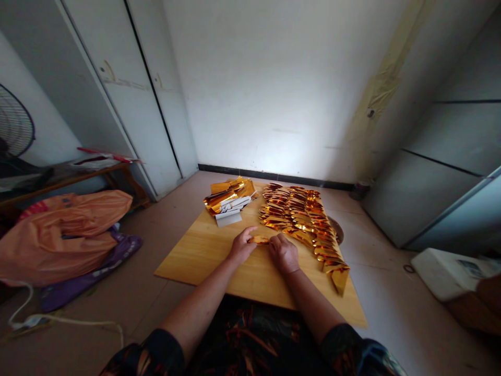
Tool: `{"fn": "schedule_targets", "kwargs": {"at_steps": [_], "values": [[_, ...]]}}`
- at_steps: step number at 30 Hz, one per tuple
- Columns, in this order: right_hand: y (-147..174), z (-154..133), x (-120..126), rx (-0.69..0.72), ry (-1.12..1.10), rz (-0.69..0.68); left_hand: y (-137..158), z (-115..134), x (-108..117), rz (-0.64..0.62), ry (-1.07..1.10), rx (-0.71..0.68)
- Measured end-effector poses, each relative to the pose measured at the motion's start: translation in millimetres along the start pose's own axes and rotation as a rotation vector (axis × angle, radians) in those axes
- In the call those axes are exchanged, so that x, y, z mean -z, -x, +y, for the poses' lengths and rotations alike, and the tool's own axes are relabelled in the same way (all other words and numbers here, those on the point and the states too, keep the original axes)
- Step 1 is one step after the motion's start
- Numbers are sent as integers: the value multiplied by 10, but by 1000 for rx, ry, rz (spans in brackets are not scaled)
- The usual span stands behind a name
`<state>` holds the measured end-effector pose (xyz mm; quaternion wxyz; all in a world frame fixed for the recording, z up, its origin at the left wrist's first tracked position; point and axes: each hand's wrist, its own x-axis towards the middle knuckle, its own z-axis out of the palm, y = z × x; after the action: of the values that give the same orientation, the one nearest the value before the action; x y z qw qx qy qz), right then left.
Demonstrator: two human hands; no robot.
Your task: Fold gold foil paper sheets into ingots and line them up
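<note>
Head view: gold foil piece (259,240) lying flat on wooden board (203,256), long axis running left to right. Pinched at its ends by left hand (241,245) and right hand (284,253), fingers closed on it.

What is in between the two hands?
A small folded gold foil piece sits between the left hand and right hand, both pinching it, in the head view.

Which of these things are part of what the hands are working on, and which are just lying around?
In use: gold piece between left hand and right hand; folded pieces; foil stack; board.
Lying about: orange bag; fan; white box.
</note>
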<state>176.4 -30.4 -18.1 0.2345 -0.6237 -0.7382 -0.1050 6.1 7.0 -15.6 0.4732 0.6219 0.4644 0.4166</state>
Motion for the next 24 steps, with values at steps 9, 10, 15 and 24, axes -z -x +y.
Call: {"fn": "schedule_targets", "kwargs": {"at_steps": [9,10,15,24], "values": [[-24,-44,49,-1,55,-136,32,78,-12,-11,-13,-5],[-29,-48,53,-7,60,-155,33,83,-17,-5,-23,-7],[-36,-50,67,-14,83,-159,26,102,-30,25,-79,1],[-24,-16,71,46,108,-44,26,60,-39,66,-186,-3]]}}
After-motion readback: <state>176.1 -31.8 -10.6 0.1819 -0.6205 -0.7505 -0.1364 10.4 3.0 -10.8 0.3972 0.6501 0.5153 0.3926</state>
